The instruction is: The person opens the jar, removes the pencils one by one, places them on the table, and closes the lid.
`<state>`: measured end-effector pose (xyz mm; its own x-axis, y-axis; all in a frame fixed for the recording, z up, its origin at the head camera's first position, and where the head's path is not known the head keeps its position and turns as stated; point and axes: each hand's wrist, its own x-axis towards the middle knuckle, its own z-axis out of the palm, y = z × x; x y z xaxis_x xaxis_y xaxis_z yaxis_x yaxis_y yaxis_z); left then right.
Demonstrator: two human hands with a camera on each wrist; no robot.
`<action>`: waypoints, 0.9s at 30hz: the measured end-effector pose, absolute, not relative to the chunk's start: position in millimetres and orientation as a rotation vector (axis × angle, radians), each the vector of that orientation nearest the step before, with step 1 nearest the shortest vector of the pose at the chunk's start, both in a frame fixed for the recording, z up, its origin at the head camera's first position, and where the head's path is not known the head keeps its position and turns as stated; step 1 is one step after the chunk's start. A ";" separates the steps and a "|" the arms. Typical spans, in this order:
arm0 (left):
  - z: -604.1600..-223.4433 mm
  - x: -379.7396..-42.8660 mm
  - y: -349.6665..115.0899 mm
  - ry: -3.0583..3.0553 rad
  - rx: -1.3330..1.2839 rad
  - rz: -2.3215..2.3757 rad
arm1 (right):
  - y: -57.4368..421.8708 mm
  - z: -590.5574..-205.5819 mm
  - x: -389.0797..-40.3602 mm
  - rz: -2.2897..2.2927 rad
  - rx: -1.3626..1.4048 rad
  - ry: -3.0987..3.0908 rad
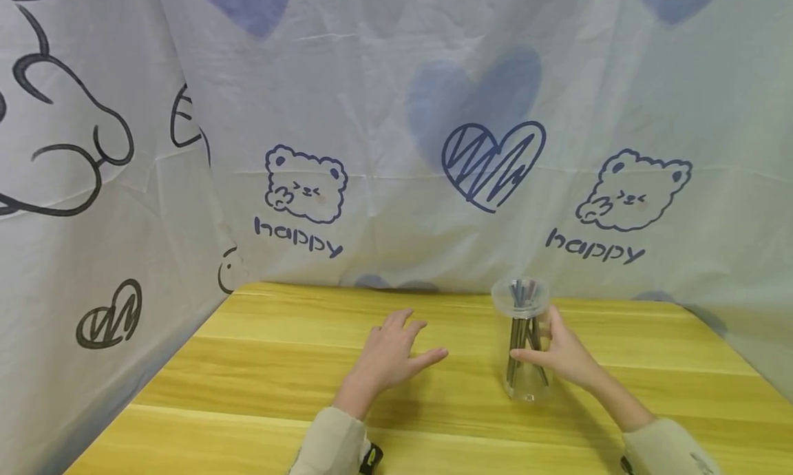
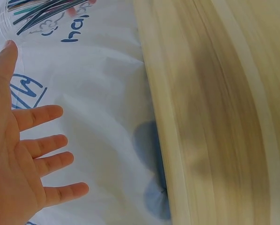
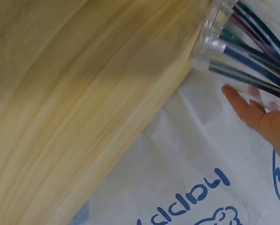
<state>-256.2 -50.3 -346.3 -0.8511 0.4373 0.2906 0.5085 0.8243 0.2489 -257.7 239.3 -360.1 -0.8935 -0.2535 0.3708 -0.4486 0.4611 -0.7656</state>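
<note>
A clear plastic jar [image 1: 520, 385] stands upright on the right of the head view, with a wide clear rim or lid at its top. Inside it are several long thin dark sticks [image 3: 252, 61] like pens or pencils, a few of them green or red. My right hand [image 1: 566, 351] grips the jar from its right side, thumb across the front. I cannot tell whether the jar's base touches the table. To the left, my left hand [image 1: 387, 354] hovers with fingers spread, holding nothing, its thumb toward the jar but apart from it.
Beneath the hands is a yellow wood-grain table [image 1: 260, 365]. A white cloth [image 1: 384, 117] with hearts, bears and lettering hangs behind the table's back edge, and another printed cloth [image 1: 155, 241] hangs on the left.
</note>
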 end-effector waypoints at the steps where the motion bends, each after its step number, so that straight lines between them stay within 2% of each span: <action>1: -346.2 -256.3 -50.1 -2.787 -0.735 -0.468 | 239.1 -360.2 -258.0 1.402 0.618 -2.503; 17: -339.9 -257.4 -44.8 -2.692 -0.846 -0.650 | 230.0 -357.3 -258.1 1.345 0.623 -2.550; 27: -313.8 -260.4 -26.7 -2.582 -0.938 -0.839 | 221.7 -360.2 -259.8 1.320 0.718 -2.521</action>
